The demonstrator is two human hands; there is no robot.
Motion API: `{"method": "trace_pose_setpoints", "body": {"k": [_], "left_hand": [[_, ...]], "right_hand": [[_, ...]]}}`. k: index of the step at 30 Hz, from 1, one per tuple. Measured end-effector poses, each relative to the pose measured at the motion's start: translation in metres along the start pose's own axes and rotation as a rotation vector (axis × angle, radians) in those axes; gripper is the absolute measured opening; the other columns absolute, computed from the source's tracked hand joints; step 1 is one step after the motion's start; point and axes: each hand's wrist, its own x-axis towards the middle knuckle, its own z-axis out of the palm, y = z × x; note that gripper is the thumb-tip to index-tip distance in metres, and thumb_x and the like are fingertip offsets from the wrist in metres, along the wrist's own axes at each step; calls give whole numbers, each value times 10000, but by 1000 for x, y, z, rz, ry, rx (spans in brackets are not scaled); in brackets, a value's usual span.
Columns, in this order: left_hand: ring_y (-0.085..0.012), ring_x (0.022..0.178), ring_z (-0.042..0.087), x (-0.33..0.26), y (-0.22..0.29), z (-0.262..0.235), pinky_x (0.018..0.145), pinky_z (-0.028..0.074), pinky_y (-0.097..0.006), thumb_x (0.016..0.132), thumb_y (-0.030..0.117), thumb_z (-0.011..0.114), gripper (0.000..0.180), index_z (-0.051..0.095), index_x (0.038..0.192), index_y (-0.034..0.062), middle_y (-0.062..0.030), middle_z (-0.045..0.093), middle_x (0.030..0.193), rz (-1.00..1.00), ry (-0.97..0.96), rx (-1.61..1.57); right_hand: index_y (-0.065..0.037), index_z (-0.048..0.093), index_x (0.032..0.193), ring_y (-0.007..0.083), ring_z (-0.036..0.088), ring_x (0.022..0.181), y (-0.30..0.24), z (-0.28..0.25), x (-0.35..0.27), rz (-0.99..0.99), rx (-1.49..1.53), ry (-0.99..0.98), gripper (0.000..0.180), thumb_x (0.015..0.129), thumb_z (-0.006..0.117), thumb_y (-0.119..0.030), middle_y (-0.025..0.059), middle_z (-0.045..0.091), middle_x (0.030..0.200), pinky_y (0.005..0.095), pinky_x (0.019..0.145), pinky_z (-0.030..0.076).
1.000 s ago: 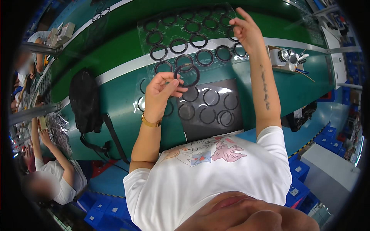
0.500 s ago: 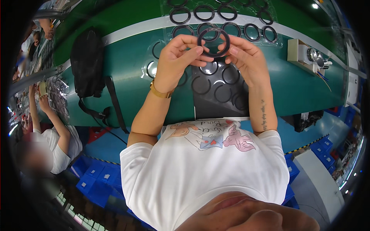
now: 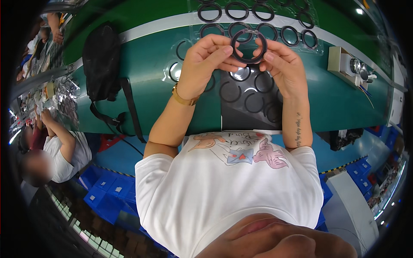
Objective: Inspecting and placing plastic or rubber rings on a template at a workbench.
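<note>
Between my two hands a black ring (image 3: pixel 236 54) is held up above the table, its far edge tilted up. My left hand (image 3: pixel 208 55) pinches its left side between thumb and fingers. On the ring's right side, my right hand (image 3: pixel 277 60) grips in the same way. Below the hands lies a black sheet (image 3: pixel 232 116) with several thin, open dark rings (image 3: pixel 230 91) on it. Just beyond the ring stands a clear plastic tray (image 3: pixel 317 47) holding several black rings (image 3: pixel 290 36) in rows.
A black bag (image 3: pixel 101 64) with straps lies on the green table (image 3: pixel 163 107) at the left. At the right sits an open box (image 3: pixel 340 62) with round metal parts and thin tools. Blue bins (image 3: pixel 105 200) stand below the table. Another person (image 3: pixel 64 150) works at far left.
The view has shifted slightly, so my hands, the ring and the table things appear a little farther right. Both hands keep their hold on the ring. The other person's arms have moved.
</note>
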Motion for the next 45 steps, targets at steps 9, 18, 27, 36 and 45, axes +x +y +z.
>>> {"method": "trace_pose_setpoints", "body": {"k": [9,18,27,36,45], "left_hand": [[-156,761,669,19,18,-3,642,556,-235,909,140,586,216,598,1060,-15,-111,669,905,-118,-5,224],[-160,727,673,24,34,20,571,544,-226,919,159,566,214,616,1037,-12,-96,670,844,-112,-44,266],[-155,745,677,24,29,16,595,530,-198,910,193,587,165,596,889,29,-50,646,776,-173,-69,240],[-113,752,663,67,20,-4,605,500,-186,887,245,630,248,597,1013,35,-47,656,851,-151,-134,407],[-160,786,670,191,-11,-65,665,546,-222,871,205,638,285,620,1079,11,-73,668,908,187,215,719]], "right_hand": [[24,610,1104,156,637,839,6,-3,-1,30,-122,74,235,875,585,-25,105,661,981,248,692,502],[28,616,1110,153,640,792,0,-8,-9,-8,-16,50,246,871,590,-25,93,659,936,247,667,508],[23,635,1106,132,635,744,1,-2,-16,-89,-153,59,259,850,619,-8,74,657,883,235,655,517],[-2,597,1177,118,607,815,2,-3,-7,-151,-241,219,314,865,613,-32,57,634,960,236,715,496],[0,618,1121,117,576,818,-4,-13,-3,-140,-337,266,255,910,561,-129,63,639,952,240,733,440]]}}
